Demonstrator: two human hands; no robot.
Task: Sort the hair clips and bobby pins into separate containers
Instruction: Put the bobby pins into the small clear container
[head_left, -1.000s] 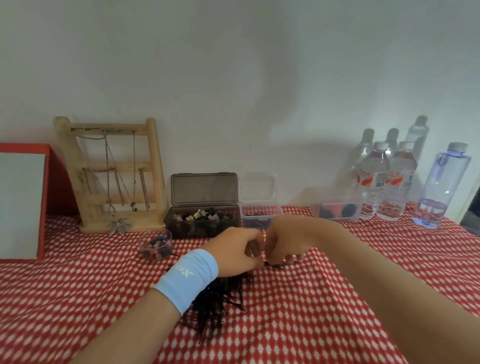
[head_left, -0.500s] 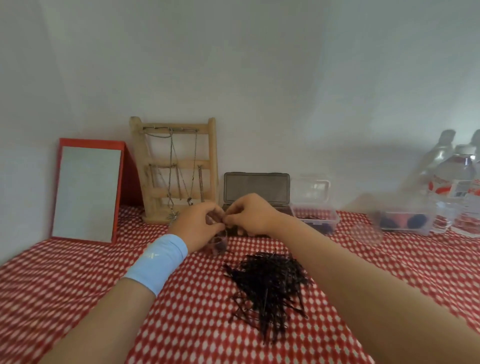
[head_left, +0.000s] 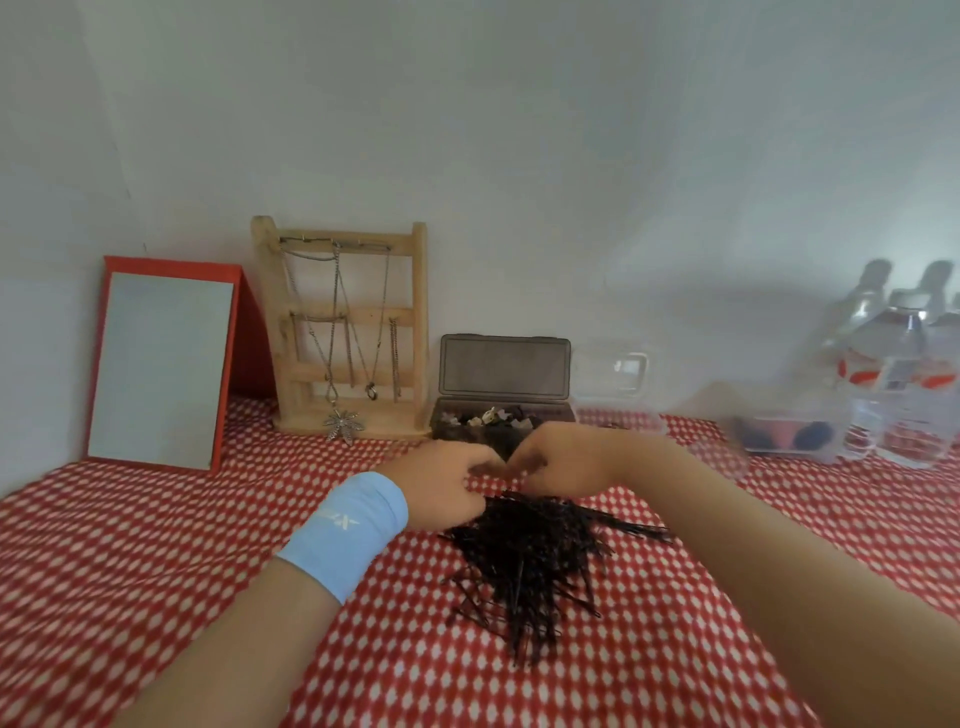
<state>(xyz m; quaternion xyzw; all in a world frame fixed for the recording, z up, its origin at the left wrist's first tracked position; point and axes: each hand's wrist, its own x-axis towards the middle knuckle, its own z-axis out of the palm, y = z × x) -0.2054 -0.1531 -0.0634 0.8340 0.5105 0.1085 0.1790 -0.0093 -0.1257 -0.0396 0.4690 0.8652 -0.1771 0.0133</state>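
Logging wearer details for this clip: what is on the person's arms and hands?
The left wrist carries a light blue wristband with a small white logo. Both forearms are bare, with no sleeves. The left hand and right hand show no gloves; rings can't be made out.

Two hands: left hand (head_left: 447, 488), right hand (head_left: 561, 462). One pile of bobby pins (head_left: 530, 551), too many to count. One dark box (head_left: 501, 415) of hair clips. One mirror (head_left: 161, 364). One jewellery stand (head_left: 345, 332). At least two water bottles (head_left: 904, 384).
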